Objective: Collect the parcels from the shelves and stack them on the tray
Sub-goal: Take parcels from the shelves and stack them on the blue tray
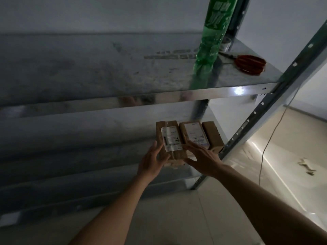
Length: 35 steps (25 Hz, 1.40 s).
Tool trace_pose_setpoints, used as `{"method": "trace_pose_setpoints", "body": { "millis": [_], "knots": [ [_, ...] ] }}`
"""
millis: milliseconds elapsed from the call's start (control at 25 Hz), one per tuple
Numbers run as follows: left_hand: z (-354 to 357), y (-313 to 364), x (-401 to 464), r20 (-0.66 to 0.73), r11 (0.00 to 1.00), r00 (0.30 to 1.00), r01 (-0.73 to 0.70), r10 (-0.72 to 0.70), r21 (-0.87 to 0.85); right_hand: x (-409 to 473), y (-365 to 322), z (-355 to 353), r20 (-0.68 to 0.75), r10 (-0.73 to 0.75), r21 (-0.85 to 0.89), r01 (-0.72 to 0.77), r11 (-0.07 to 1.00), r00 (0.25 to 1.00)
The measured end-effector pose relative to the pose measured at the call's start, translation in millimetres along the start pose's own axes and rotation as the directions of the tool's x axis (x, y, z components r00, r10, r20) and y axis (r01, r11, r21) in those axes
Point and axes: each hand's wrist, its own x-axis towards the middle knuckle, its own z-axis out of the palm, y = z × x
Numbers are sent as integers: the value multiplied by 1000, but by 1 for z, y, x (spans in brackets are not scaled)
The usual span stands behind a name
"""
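Observation:
Three brown cardboard parcels stand side by side on a lower metal shelf [106, 156]. The left parcel [169, 138] carries a white label, as does the middle parcel [193, 133]; the right parcel [212, 137] is plain. My left hand [152, 162] cups the left side and front of the left parcel, fingers spread. My right hand [201, 156] lies with fingers apart over the front of the middle parcel, touching it. Neither hand has lifted anything. No tray is in view.
An upper metal shelf [159, 92] overhangs the parcels; on it stand a green plastic bottle [210, 38], red-handled scissors [249, 63] and a tape roll [225, 44]. A slotted upright post [265, 106] stands at the right. A thin cord [269, 144] hangs over the pale floor.

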Motion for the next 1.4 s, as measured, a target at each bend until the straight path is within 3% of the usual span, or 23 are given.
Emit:
{"method": "trace_pose_setpoints", "body": {
  "millis": [80,240,440,600,880,1400],
  "knots": [
    [20,-1,5,-59,999,998,21,-23,-39,6,8,7,9,-8,2,8,1000,1000],
    [47,0,16,-109,989,991,-95,82,-114,16,24,19,6,-66,-2,66,998,998],
    [60,-8,28,-106,994,994,2,-13,-109,24,34,15,-45,-121,-10,120,993,992],
    [53,-14,22,-91,954,995,-54,28,-296,32,31,16,-72,-154,-35,152,988,985],
    [40,-24,17,-36,885,999,1,-20,-467,53,1,29,-96,-291,-7,292,956,952],
    [39,-24,11,-50,830,998,-1,-33,-558,64,9,46,-61,-350,139,356,924,935]
  ]
}}
